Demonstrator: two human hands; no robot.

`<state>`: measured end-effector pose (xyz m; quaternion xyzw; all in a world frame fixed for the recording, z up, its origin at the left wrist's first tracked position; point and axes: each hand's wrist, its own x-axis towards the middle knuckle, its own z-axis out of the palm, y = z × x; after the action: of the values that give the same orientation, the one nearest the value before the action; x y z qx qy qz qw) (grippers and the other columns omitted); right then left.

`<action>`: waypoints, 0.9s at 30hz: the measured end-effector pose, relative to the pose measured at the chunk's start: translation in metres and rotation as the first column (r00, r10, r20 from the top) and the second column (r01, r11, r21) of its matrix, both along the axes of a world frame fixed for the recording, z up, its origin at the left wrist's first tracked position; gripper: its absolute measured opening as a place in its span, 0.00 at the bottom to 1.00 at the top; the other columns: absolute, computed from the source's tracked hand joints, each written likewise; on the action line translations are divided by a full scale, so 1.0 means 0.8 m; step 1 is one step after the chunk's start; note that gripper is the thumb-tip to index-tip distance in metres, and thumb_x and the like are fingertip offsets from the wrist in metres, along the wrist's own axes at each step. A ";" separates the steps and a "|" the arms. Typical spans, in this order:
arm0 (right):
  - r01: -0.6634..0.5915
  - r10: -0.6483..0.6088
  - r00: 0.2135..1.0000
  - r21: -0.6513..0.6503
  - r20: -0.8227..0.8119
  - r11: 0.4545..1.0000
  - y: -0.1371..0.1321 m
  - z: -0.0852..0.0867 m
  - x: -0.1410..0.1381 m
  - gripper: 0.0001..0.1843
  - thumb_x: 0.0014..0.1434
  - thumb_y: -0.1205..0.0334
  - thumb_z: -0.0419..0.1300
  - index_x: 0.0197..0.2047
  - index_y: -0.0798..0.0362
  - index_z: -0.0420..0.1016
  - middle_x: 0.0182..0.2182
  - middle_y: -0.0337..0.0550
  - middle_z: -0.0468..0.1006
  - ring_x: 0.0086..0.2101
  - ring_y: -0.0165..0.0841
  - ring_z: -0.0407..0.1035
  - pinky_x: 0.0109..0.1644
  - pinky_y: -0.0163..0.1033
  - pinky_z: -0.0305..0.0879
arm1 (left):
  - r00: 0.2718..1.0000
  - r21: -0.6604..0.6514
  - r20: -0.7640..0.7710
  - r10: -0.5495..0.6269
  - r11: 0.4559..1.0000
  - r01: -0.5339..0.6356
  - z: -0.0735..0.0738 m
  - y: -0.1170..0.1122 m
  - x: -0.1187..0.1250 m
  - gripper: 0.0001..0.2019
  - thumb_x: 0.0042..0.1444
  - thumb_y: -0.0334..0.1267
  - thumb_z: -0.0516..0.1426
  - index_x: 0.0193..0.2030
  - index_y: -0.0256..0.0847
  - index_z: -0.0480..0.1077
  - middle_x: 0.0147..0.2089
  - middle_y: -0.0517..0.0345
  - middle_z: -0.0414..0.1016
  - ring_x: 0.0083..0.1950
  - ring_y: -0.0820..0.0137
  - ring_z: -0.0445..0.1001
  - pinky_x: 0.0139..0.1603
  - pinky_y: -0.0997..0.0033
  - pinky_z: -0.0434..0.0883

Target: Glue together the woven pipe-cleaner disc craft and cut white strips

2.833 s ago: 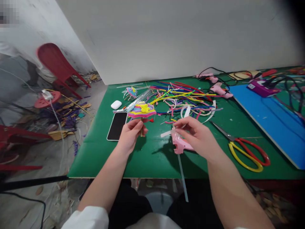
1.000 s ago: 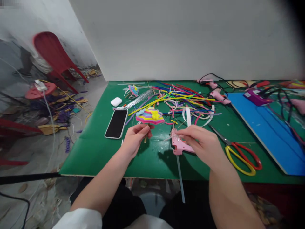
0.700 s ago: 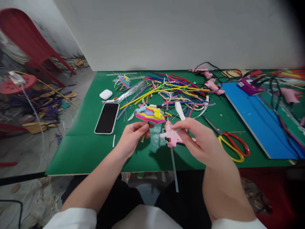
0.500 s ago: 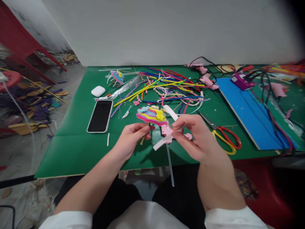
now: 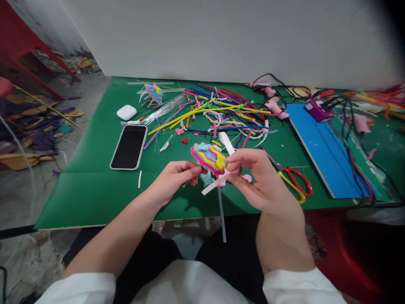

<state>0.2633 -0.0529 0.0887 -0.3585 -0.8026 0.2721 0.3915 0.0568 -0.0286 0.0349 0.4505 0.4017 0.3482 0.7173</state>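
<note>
- One striped ornament [image 5: 205, 158] is being held up from below by the left hand [image 5: 179, 176], its stem being pinched and mostly hidden by thumb and fingers
- Just beside it, a white strip [image 5: 211, 187] is being gripped between thumb and forefinger of the right hand [image 5: 257, 179]; whether the ornament is being touched cannot be told
- Beneath both, a pink glue gun [image 5: 223, 181] is being partly covered
- Farther out, scissors [image 5: 306, 181], a phone [image 5: 129, 147] and tangled fuzzy stems [image 5: 218, 112] are being supported by the green table [image 5: 101, 198]
</note>
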 end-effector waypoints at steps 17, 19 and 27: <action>-0.003 0.004 0.999 -0.013 0.041 1.000 0.003 -0.003 -0.002 0.22 0.56 0.76 0.55 0.52 0.47 0.59 0.39 0.39 0.68 0.32 0.27 0.65 0.37 0.36 0.65 | 0.993 0.039 -0.114 -0.016 0.999 0.021 0.001 0.001 -0.003 0.12 0.51 0.46 0.61 0.31 0.38 0.76 0.22 0.62 0.69 0.26 0.76 0.64 0.28 0.75 0.57; 0.001 0.000 0.998 -0.009 0.059 1.000 0.003 -0.003 -0.003 0.23 0.56 0.76 0.55 0.52 0.47 0.59 0.39 0.39 0.69 0.32 0.27 0.65 0.37 0.36 0.65 | 0.994 0.040 -0.112 -0.014 0.999 0.019 0.002 0.001 -0.003 0.12 0.50 0.46 0.61 0.30 0.37 0.76 0.22 0.61 0.69 0.26 0.76 0.64 0.28 0.75 0.57; 0.004 -0.007 0.995 0.035 0.096 0.999 0.003 -0.004 -0.004 0.24 0.55 0.76 0.55 0.52 0.47 0.59 0.41 0.40 0.69 0.34 0.29 0.65 0.39 0.37 0.65 | 0.995 0.043 -0.097 -0.012 0.999 0.016 0.006 0.000 -0.002 0.12 0.50 0.45 0.61 0.27 0.37 0.74 0.22 0.62 0.70 0.24 0.77 0.62 0.27 0.75 0.58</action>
<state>0.2604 -0.0504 0.0857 -0.3666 -0.8242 0.2393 0.3593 0.0552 -0.0286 0.0394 0.4852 0.4251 0.3294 0.6895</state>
